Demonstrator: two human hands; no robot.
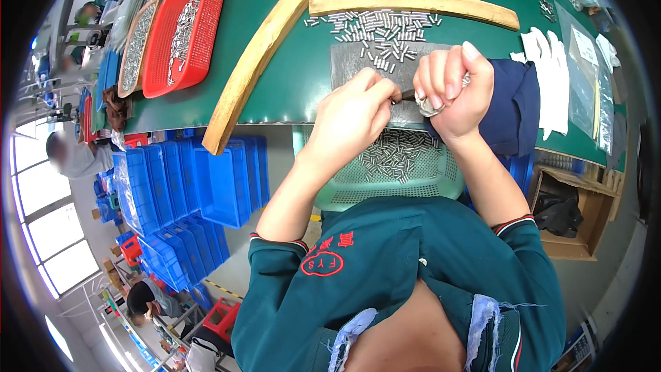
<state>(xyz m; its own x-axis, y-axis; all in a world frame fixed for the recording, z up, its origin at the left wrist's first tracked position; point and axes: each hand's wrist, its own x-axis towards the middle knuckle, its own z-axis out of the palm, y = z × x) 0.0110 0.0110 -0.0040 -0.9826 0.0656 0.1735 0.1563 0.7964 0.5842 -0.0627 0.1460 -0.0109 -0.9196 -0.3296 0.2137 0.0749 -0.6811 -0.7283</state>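
My right hand [454, 93] is closed around a hand tool [428, 106] with a pale wrapped handle. Its dark, narrow end points left, toward my left fingertips. My left hand [354, 114] is pinched at the tip of that tool; whatever lies between its fingers is too small and hidden to name. Both hands are over a grey metal plate [344, 62] at the table's near edge. Small silvery metal pins [385, 31] lie heaped on and beyond the plate. Below my hands, a light green perforated basket [344, 194] holds many more such pins.
Two wooden strips [413, 1] [265, 52] border the pins on the green table [289, 100]. A red basket [213, 27] of metal parts stands far left. White gloves [554, 83] and dark blue cloth [513, 107] lie right. Blue crates [224, 179] stand left; a cardboard box [568, 244] sits right.
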